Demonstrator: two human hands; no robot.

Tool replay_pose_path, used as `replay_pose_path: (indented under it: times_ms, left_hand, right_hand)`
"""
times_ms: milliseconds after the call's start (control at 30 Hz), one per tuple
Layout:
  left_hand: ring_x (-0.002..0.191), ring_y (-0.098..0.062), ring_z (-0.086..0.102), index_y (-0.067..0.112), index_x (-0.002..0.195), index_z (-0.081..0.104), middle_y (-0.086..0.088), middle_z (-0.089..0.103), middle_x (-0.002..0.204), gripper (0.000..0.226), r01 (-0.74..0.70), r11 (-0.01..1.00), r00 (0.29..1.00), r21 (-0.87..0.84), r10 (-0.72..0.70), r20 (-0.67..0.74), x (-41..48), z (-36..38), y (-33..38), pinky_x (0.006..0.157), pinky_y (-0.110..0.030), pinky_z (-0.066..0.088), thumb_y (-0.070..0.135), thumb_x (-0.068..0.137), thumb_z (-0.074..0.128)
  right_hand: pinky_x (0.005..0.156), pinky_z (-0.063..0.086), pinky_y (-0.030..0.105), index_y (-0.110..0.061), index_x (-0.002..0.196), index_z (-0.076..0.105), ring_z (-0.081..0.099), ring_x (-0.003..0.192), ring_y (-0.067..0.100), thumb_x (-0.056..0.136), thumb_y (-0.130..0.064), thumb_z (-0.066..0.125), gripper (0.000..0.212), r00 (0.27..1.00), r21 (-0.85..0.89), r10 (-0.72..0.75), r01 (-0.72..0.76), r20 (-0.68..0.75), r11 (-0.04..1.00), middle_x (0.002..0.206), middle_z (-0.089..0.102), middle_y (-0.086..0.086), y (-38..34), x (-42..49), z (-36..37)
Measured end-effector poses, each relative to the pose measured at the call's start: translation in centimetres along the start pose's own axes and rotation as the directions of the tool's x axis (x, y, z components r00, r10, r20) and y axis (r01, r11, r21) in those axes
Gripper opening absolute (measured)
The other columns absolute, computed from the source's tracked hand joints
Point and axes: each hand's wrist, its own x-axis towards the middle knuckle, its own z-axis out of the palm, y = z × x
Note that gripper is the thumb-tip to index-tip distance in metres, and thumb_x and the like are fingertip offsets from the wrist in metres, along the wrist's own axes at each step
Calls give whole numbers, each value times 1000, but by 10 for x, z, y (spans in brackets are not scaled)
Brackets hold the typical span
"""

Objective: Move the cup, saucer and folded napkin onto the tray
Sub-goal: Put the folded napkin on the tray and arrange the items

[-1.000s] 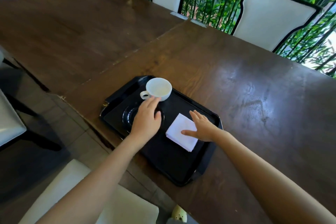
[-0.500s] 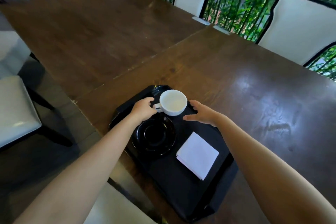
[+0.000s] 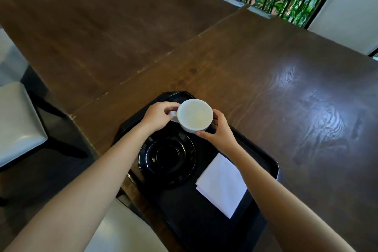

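Head view: both hands [image 3: 157,116] clasp cup [image 3: 195,115]; tray [image 3: 272,166] overhangs table edge [image 3: 98,145].

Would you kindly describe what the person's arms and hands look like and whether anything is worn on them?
Both forearms are bare as far as the frame shows, with no sleeves in view. The left hand and right hand wear no gloves, and I see no watch, bracelet or rings.

White cup [image 3: 195,115] between both hands, beyond black saucer [image 3: 166,158] and napkin [image 3: 222,184] on tray [image 3: 263,164].
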Motion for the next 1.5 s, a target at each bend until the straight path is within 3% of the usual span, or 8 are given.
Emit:
replay_pose_path:
  times_ms: [100,267,433,867,1167,1267,1433,1500]
  left_hand:
    - [112,-14,55,15,120,62,-3,63,124,36,38,997,999,-70,-40,-27,9,3,-2,89,-22,38,3,86,59]
    - [112,-17,57,13,122,59,-5,62,124,36,119,976,990,-182,-130,-47,12,9,-9,95,-27,42,9,87,60]
    - [115,-15,55,12,125,57,-6,60,127,37,128,964,991,-231,-136,-16,17,12,-8,102,-31,41,7,88,59]
    - [119,-12,51,11,128,54,-6,56,132,38,104,967,994,-232,-91,66,32,22,0,95,-21,37,7,90,55]
    - [126,-18,46,15,135,46,-9,49,138,47,115,948,993,-297,-97,74,32,19,6,108,-36,37,10,89,57]
    - [123,-17,49,19,133,49,-6,53,136,44,131,980,991,-151,-135,-17,16,-2,-8,103,-31,39,14,90,56]
    - [113,-19,56,22,131,52,-3,58,130,41,176,969,983,173,-183,22,-48,-15,-46,85,-23,40,19,91,57]
    - [94,-17,60,25,133,50,-3,54,136,43,177,960,983,215,-184,13,-62,-9,-56,76,-21,43,18,90,56]
  right_hand:
    - [94,46,22,-27,127,34,49,116,10,66,-29,83,79,997,17,-2,3,-77,1000,133,42,-2,8,-7,6]
    - [106,35,29,-26,141,25,34,130,8,67,-28,82,94,999,32,-40,41,-3,999,146,30,-5,7,-1,2]
    - [103,40,27,-30,136,31,40,125,7,67,-23,83,87,998,112,-36,41,-41,993,139,37,-7,7,-6,7]
    - [89,38,10,-36,129,31,43,118,2,66,-26,83,83,977,108,-9,33,-213,994,129,38,-14,14,-24,17]
    - [110,37,36,-19,146,18,36,134,16,74,-28,77,94,973,58,71,-60,-221,997,149,31,1,-2,-39,14]
    - [114,29,38,-20,147,15,24,141,16,80,-40,68,88,965,-114,50,-82,-258,990,155,23,2,-4,-62,14]
    - [116,1,28,-14,148,18,11,145,17,80,-55,59,89,988,-533,-121,52,-96,844,157,19,3,2,-103,33]
    - [116,-5,29,-13,148,17,9,146,18,80,-59,57,92,993,-596,-105,49,-59,801,157,19,3,4,-109,41]
